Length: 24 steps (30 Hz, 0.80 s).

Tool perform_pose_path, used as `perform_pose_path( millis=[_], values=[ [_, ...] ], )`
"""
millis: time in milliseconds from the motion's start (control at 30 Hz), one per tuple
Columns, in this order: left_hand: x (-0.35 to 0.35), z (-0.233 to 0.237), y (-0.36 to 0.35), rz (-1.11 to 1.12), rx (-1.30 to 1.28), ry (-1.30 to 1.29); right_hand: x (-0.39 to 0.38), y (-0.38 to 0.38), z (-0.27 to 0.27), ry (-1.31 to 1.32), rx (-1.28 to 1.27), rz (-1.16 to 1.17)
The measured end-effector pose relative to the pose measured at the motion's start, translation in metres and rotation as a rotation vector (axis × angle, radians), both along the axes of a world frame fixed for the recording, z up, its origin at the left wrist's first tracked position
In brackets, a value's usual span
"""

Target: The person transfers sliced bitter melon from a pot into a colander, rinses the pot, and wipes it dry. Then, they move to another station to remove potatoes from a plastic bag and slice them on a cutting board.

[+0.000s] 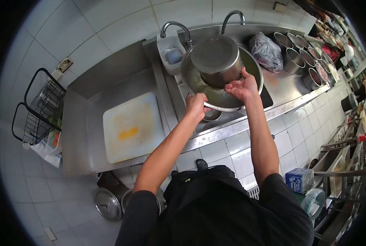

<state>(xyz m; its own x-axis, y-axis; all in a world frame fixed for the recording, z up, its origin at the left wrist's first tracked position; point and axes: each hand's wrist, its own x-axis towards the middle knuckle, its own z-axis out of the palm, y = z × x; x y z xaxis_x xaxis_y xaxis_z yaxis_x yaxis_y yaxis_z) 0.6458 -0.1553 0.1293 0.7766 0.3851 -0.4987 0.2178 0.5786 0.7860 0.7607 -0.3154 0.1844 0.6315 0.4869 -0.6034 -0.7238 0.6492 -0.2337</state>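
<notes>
A wide metal bowl (197, 83) sits over the sink area, tilted a little toward me, with a wet, greenish-looking inside. My left hand (197, 106) grips its near rim, fingers curled round the edge. Inside the bowl is a metal pot (215, 55), its flat round face turned up; it looks upside down. My right hand (244, 87) is at the pot's near lower edge, thumb against its side and fingers bent under it. The fingertips there are partly hidden. Below the bowl's near rim a smaller round metal vessel (212, 116) shows in part.
Two curved taps (175, 25) rise behind the bowl. A white container (171, 53) with a blue item stands left. A stained cutting board (133, 127) lies in the left basin. To the right are a plastic bag (267, 51) and several metal containers (293, 60). A wire rack (43, 107) hangs far left.
</notes>
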Motion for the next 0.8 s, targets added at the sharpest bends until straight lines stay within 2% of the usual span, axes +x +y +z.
perform_pose_path(
  millis=[100, 133, 200, 300, 367, 400, 433, 500, 533, 633, 700, 767, 800],
  values=[
    [-0.027, 0.003, -0.003, 0.070, -0.019, 0.047, -0.003, -0.008, 0.003, -0.138, 0.044, -0.027],
    [-0.040, 0.006, -0.003, -0.014, -0.045, -0.001, 0.000, -0.012, 0.007, -0.157, 0.043, -0.011],
    [-0.017, -0.025, 0.003, -0.071, -0.029, 0.010, 0.008, -0.017, 0.015, -0.188, 0.044, 0.020],
    [-0.032, -0.034, -0.004, -0.048, -0.033, -0.029, 0.021, -0.024, 0.003, -0.213, 0.006, 0.037],
    [-0.046, -0.004, -0.019, -0.015, -0.037, -0.106, 0.004, -0.030, 0.029, -0.251, -0.086, -0.003],
    [-0.060, 0.028, -0.020, -0.071, 0.016, -0.091, 0.007, -0.041, 0.025, -0.279, -0.008, -0.025],
    [-0.040, 0.019, -0.018, -0.060, 0.008, -0.041, 0.015, -0.045, 0.021, -0.258, -0.016, -0.021],
    [-0.001, -0.027, -0.017, -0.030, -0.025, 0.096, 0.020, -0.051, 0.011, -0.181, -0.048, -0.003],
    [0.003, -0.043, -0.020, -0.058, -0.013, -0.009, 0.010, -0.046, 0.024, -0.178, -0.183, -0.052],
    [-0.030, 0.004, -0.027, 0.014, -0.006, -0.011, 0.000, -0.056, 0.039, -0.318, -0.158, -0.095],
    [-0.014, -0.030, -0.014, -0.046, -0.023, 0.035, 0.013, -0.064, 0.027, -0.292, -0.110, -0.057],
    [-0.019, -0.012, -0.022, -0.019, 0.000, 0.013, 0.003, -0.069, 0.047, -0.371, -0.182, -0.115],
    [-0.022, -0.010, -0.021, -0.027, 0.014, 0.031, 0.003, -0.076, 0.054, -0.491, -0.248, -0.140]
  ],
)
